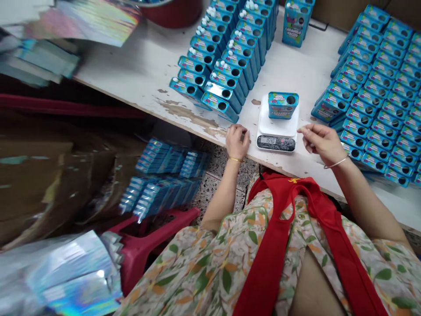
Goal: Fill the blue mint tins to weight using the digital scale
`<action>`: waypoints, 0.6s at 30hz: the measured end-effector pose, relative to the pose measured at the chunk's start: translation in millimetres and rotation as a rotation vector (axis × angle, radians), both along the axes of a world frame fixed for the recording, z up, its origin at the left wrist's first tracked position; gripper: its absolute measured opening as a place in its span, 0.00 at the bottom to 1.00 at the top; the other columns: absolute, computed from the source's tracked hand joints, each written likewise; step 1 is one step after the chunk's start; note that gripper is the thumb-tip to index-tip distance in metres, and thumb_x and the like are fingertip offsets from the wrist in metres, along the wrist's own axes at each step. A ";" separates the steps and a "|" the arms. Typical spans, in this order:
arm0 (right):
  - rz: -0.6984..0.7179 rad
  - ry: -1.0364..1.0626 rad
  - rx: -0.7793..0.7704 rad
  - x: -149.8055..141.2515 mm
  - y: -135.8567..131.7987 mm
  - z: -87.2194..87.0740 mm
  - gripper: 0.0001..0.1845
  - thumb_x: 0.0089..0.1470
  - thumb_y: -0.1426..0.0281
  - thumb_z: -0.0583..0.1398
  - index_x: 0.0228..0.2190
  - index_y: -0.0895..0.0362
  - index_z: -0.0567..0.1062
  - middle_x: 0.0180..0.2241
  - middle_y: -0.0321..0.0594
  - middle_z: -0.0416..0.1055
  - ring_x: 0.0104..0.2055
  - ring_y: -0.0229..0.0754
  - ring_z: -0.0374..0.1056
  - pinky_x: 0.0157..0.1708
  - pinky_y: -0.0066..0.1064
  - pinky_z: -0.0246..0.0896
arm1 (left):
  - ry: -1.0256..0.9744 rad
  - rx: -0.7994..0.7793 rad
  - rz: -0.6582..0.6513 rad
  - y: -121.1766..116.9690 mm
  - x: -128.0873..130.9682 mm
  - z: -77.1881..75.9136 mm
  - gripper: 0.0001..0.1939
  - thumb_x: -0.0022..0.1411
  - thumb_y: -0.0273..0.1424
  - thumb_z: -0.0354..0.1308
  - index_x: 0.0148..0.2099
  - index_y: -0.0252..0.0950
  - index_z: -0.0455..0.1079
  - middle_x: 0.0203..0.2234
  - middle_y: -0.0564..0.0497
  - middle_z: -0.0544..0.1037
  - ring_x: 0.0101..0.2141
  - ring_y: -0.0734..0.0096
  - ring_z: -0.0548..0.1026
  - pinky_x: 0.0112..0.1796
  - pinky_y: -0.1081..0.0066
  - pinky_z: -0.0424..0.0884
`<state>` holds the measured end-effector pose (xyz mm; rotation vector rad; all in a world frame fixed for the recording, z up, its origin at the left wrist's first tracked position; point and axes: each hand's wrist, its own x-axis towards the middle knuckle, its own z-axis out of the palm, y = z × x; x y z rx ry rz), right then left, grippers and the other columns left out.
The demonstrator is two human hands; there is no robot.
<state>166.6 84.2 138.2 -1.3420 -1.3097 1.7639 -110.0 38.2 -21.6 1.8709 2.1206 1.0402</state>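
Observation:
A blue tin (pixel 283 106) printed "Caramelo Macizo" stands upright on a small white digital scale (pixel 279 127), whose display seems to read about 154. Right of the scale, my right hand (pixel 322 142) is closed in a pinch, its fingertips by the platform's edge. Whatever it pinches, if anything, is too small to make out. My left hand (pixel 237 139), left of the scale, rests at the table's front edge. Its fingers are curled in, so the inside of the palm is hidden.
Rows of blue tins (pixel 226 66), many topped with small white candies, stand left of the scale. More tins (pixel 371 101) fill the right side. Further back are other tins (pixel 296 26) and a red bowl (pixel 174 13). A red stool (pixel 141 250) and wrapped packs (pixel 161 193) sit below left.

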 end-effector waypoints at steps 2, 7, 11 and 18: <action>0.015 -0.019 0.117 -14.1 18.7 7.5 0.23 0.49 0.53 0.68 0.32 0.61 0.75 0.18 0.31 0.63 0.15 0.29 0.55 0.14 0.22 0.45 | 0.010 0.001 -0.005 0.1 0.0 0.5 0.05 0.66 0.33 0.54 0.38 0.38 0.68 0.38 0.45 0.73 0.44 0.62 0.70 0.47 0.62 0.66; 0.050 -0.221 0.431 -44.5 68.3 6.5 0.12 0.54 0.65 0.66 0.34 0.64 0.77 0.20 0.33 0.64 0.23 0.33 0.59 0.23 0.24 0.55 | 0.015 0.014 -0.009 1.0 -1.3 -1.8 0.07 0.66 0.34 0.53 0.38 0.38 0.69 0.38 0.44 0.73 0.43 0.61 0.71 0.46 0.62 0.67; -0.017 -0.365 0.579 -44.6 85.1 5.0 0.14 0.51 0.68 0.66 0.38 0.65 0.78 0.23 0.35 0.66 0.29 0.36 0.63 0.30 0.28 0.61 | -0.001 0.014 -0.012 -1.8 -3.0 -4.8 0.08 0.66 0.35 0.53 0.37 0.38 0.69 0.38 0.44 0.73 0.43 0.61 0.71 0.47 0.61 0.68; -0.032 -0.015 -0.067 0.8 1.1 -18.6 0.28 0.43 0.50 0.67 0.37 0.61 0.76 0.19 0.29 0.61 0.17 0.29 0.54 0.16 0.22 0.43 | -0.039 0.144 -0.159 24.7 17.3 56.7 0.29 0.62 0.49 0.57 0.58 0.37 0.62 0.51 0.38 0.69 0.53 0.56 0.68 0.53 0.57 0.65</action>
